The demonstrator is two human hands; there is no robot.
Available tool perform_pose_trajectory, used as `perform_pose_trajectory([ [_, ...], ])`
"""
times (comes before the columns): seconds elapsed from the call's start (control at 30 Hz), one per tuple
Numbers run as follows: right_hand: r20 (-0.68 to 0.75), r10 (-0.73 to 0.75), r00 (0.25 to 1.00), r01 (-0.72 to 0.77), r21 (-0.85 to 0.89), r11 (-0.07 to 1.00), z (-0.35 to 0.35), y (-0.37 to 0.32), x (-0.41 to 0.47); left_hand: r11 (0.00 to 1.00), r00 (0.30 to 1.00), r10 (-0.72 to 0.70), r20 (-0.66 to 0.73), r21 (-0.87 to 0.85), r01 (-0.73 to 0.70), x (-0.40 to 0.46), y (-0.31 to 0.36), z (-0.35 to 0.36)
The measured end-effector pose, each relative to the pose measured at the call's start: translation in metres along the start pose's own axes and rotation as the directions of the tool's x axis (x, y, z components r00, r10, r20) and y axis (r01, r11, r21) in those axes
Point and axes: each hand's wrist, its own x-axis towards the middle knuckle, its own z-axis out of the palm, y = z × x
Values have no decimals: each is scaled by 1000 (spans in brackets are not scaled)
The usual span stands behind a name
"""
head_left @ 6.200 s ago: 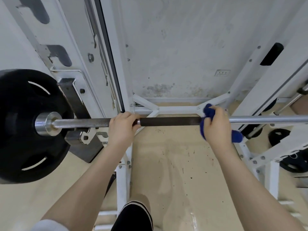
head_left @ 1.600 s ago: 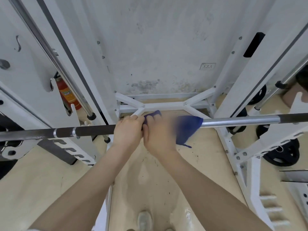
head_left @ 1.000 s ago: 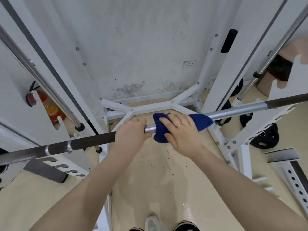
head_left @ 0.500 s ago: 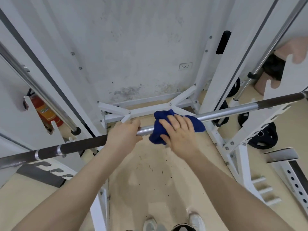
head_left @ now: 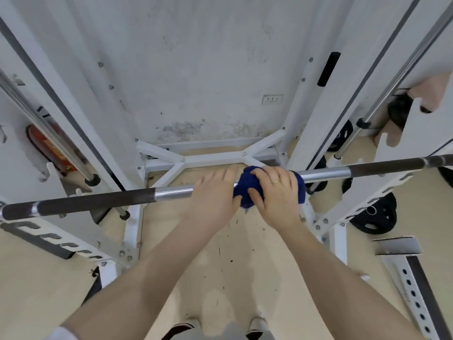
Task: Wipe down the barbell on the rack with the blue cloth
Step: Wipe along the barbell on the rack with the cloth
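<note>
Barbell (head_left: 323,173): a long round shaft lying across the white rack (head_left: 316,133) at about waist level, sloping slightly up toward the right of the view. Its middle is smooth, bright steel; both ends of the visible span turn dark and matte, probably knurling, though the texture is too fine to confirm here.

Blue cloth (head_left: 247,190): deep blue, soft and thick like terry, bunched around the bright centre section and hanging a little below it.

Right hand (head_left: 277,192): laid over the cloth, fingers curled around cloth and bar together, thumb tucked beneath on the near side. A thin ring shows on one finger.

Left hand (head_left: 215,192): directly beside the cloth on bare steel, fingers hooked over the top of the shaft and close together, steadying it.

Just changed: half a second ago the right-hand fingers lay flatter across a looser drape of cloth; now the cloth is gathered tight into a wrap. Six seconds back the hands were well apart, with the cloth at the right end of the dark centre stretch.

Meaning for the task: the grip looks set for a sliding or twisting stroke along the polished part. The dark outer lengths appear to await further passes.

Surroundings: painted steel uprights with bolts, a stained pale wall (head_left: 196,57), a beige speckled floor (head_left: 232,253), and black weight plates (head_left: 375,214) leaning at the right.
</note>
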Motion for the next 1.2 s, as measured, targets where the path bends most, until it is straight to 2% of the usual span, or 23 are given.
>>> perform_pose_trajectory([
  [0.03, 8, 25, 1000, -25, -16, 1000, -7, 21, 4, 999, 1000, -4, -13, 34, 4, 1, 9, 5],
  [0.13, 18, 287, 958, -284, -82, 955, -27, 83, 6, 988, 998, -50, -42, 145, 56, 3, 23, 15],
  [0.2, 25, 361, 932, -357, -105, 928, -31, 102, 2, 980, 993, -76, -95, 175, 92, 2, 23, 20],
  [0.27, 58, 394, 917, -387, -111, 916, -29, 93, 1, 975, 982, -48, -185, 207, 86, 1, 23, 25],
  [0.33, 96, 333, 938, -318, -141, 938, -22, 72, 0, 966, 972, -47, -229, 236, 102, 0, 24, 30],
  [0.4, 142, 154, 978, -130, -162, 978, -18, 65, -4, 962, 967, -62, -246, 244, 123, -1, 27, 31],
  [0.47, 173, -55, 983, 77, -120, 990, -24, 88, 0, 960, 962, -83, -259, 239, 147, -1, 30, 32],
  [0.53, 218, -142, 965, 167, -101, 981, -34, 124, 9, 964, 956, -119, -269, 198, 176, 0, 31, 33],
  [0.6, 228, -60, 972, 92, -134, 987, -43, 157, 11, 969, 945, -157, -288, 138, 204, 0, 32, 36],
  [0.7, 145, 41, 989, -16, -170, 985, -45, 180, 5, 965, 914, -208, -347, 78, 250, 1, 36, 40],
  [0.83, 84, 309, 947, -295, -144, 944, -37, 136, 15, 958, 888, -240, -391, 55, 283, 1, 39, 41],
  [0.87, 87, 337, 938, -323, -141, 936, -36, 122, 18, 958, 888, -236, -395, 56, 280, 1, 38, 41],
  [1.0, 48, 210, 976, -208, -44, 977, -24, 59, 11, 957, 887, -218, -408, 87, 275, 0, 33, 44],
  [1.07, 54, 95, 994, -97, 19, 995, -14, 23, 10, 958, 898, -231, -375, 73, 277, -4, 32, 45],
  [1.13, -1, -52, 999, 52, 129, 990, -12, -4, 10, 969, 914, -232, -333, 0, 245, -8, 29, 37],
  [1.2, -86, -141, 986, 159, 250, 955, -20, -16, 11, 954, 917, -282, -282, -183, 237, -10, 23, 23],
])
